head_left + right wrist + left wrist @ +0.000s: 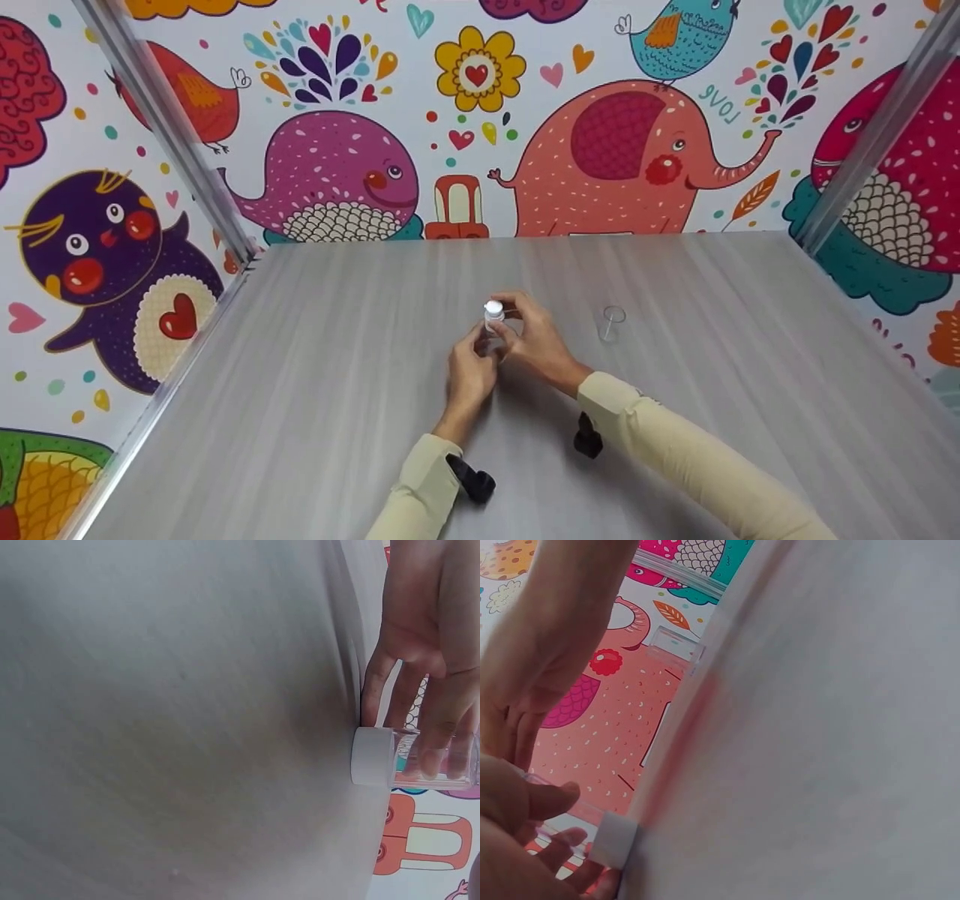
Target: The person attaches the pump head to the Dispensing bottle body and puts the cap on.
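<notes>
A small clear bottle with a white top stands on the table between both hands. Its body is transparent, and the wide white end meets the tabletop. Low down, my left hand holds the bottle, with thumb and fingers around the clear body in both wrist views. At the upper part is my right hand, its thumb in front and forefinger behind the white top. Where those right fingertips touch is partly hidden. To the right, apart from both hands, a clear cup-shaped piece stands on the table.
The grey wood-grain table runs back to a wall printed with cartoon animals. Metal posts rise at the back corners. A black wrist camera sits on the left sleeve, another on the right.
</notes>
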### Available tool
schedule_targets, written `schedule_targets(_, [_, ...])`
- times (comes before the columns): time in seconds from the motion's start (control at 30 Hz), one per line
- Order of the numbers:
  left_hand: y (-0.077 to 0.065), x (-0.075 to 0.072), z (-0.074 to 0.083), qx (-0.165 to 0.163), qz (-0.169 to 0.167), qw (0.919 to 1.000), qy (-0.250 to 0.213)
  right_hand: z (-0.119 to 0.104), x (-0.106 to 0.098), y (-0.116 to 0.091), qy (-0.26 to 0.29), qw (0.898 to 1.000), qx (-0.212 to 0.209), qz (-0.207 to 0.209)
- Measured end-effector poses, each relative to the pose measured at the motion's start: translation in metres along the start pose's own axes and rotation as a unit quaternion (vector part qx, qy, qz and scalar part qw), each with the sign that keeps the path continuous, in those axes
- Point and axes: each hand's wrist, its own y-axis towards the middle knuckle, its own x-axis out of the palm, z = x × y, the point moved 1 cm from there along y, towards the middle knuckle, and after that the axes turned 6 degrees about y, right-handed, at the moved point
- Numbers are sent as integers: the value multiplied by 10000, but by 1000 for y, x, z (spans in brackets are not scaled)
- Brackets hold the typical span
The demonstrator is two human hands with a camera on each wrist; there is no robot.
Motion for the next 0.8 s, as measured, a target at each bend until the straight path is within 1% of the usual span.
schedule_targets(0.2, [-1,0,0,-140,-96,9999,11,0,-1,-2,13,9997,233,97])
schedule_targets(0.43, [-2,-1,1,-192,-42,9998,16,-5,-3,2,-160,9987,482,39])
schedule_targets(0.53, [-2,-1,1,-220,-54,9997,-41,-7,-5,6,-156,9987,481,86])
schedule_targets(0.63, [0,-1,1,-180,-72,9998,-70,-9,-7,9,-22,9990,437,77])
schedule_targets(0.8, [1,-2,0,-88,-61,9999,-30,-11,-7,7,-64,9990,395,-184])
